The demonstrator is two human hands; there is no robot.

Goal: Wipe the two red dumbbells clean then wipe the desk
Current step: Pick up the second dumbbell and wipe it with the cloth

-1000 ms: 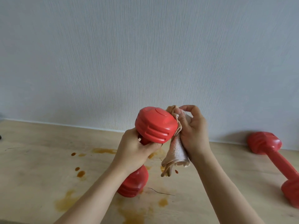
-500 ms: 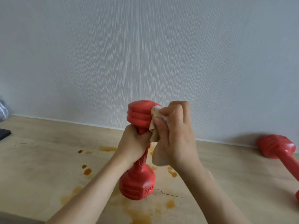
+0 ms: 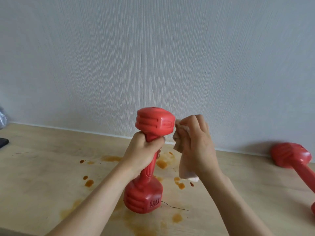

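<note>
My left hand (image 3: 142,154) grips the handle of a red dumbbell (image 3: 154,124) that stands nearly upright above the wooden desk (image 3: 42,167). Its lower head hangs just over the desk surface. My right hand (image 3: 197,143) holds a crumpled pale cloth (image 3: 185,169) and sits just right of the dumbbell's upper head, the cloth touching its side. A second red dumbbell (image 3: 291,157) lies on the desk at the far right, partly cut off by the frame edge.
Brown liquid stains (image 3: 162,163) are spattered over the middle of the desk and near its front edge. A dark flat object (image 3: 3,142) lies at the far left edge. A grey textured wall (image 3: 153,57) rises right behind the desk.
The dumbbell went from tilted to upright. My right hand with the cloth wiped over the upper head and has now moved off to its right side.
</note>
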